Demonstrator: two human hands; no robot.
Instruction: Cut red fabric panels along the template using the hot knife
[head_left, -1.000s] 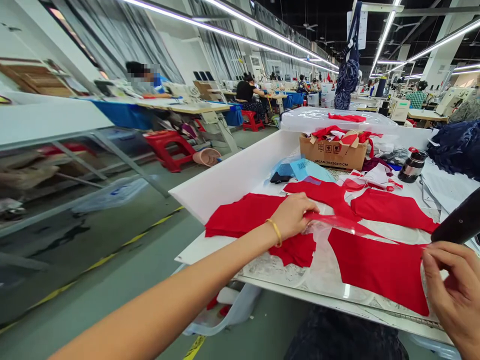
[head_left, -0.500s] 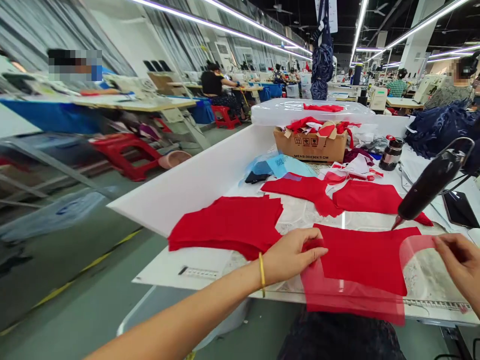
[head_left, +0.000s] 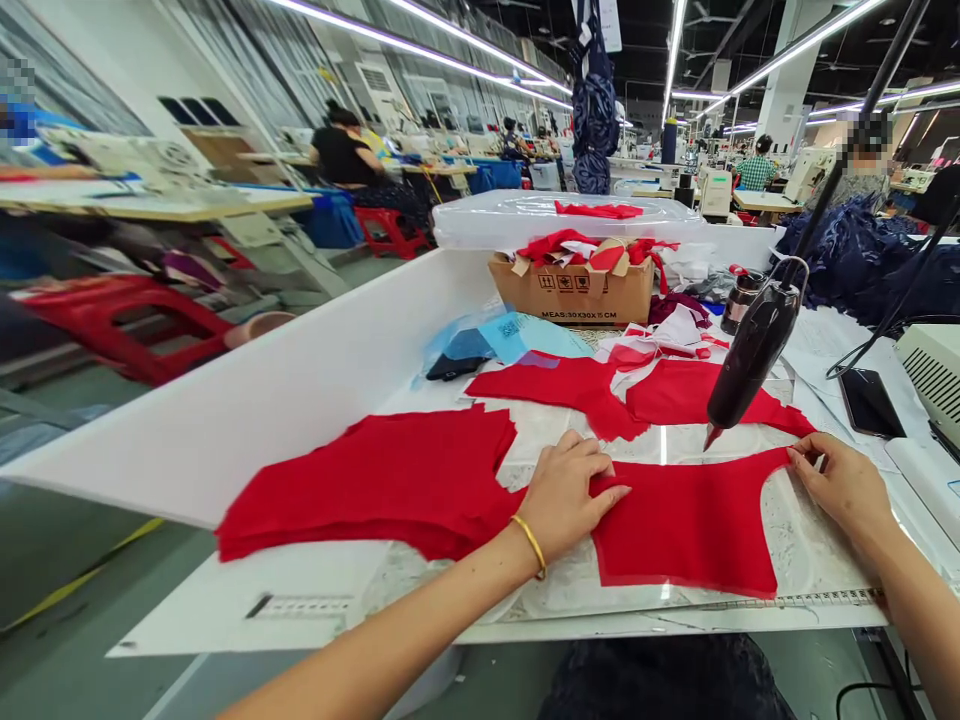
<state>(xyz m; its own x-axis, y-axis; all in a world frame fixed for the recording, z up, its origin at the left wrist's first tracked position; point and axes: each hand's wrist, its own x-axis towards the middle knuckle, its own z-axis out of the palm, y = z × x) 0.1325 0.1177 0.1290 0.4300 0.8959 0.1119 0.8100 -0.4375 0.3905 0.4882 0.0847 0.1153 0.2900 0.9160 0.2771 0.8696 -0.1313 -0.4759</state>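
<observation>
A cut red fabric piece [head_left: 686, 520] lies flat near the table's front edge. My left hand [head_left: 570, 490], with a yellow bangle at the wrist, is closed on the piece's upper left corner, thumb and fingers pinching the cloth. At the upper right corner, my right hand [head_left: 840, 480] pinches the narrow tip between thumb and finger. To the left is a stack of red fabric pieces [head_left: 375, 480], partly behind my left forearm. Above the cloth hangs a black handheld tool [head_left: 754, 350] with a pointed reddish tip, touched by neither hand.
More red pieces [head_left: 555, 385] lie behind. A cardboard box [head_left: 574, 292] of scraps stands at the back beside a dark bottle [head_left: 741, 300]. A phone [head_left: 870, 402] rests at the right. A white panel [head_left: 247, 400] borders the table's left side. People sit at machines beyond.
The sheer red layer that hung over the table edge now lies on the red piece. My right hand has moved inward to its corner. The view has swung right.
</observation>
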